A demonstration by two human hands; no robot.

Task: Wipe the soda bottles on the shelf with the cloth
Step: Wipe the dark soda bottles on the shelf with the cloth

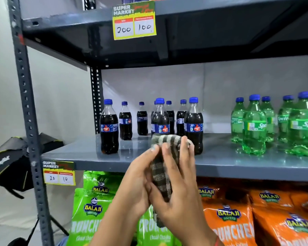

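Your left hand (pixel 140 176) and right hand (pixel 178 178) clamp together on the cloth (pixel 160 167); the upright cola bottles (pixel 160 119) stand just beyond on the shelf (pixel 238 162).

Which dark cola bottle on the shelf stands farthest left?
The front-row cola bottle beside the upright post; every other dark bottle stands to its right.

Cola bottles (pixel 160 119) standing on shelf (pixel 238 162), left half, some at front edge, others sitting behind. Lemon-lime bottles (pixel 274 123) standing well apart at right. Both hands meeting in front of shelf edge: left hand (pixel 137 178) and right hand (pixel 178 185) holding cloth (pixel 160 167) between them. Snack bags (pixel 229 217) sitting below shelf. Price tag (pixel 59 173) hanging at shelf's left front; another price tag (pixel 134 20) hanging on upper shelf (pixel 220 8).
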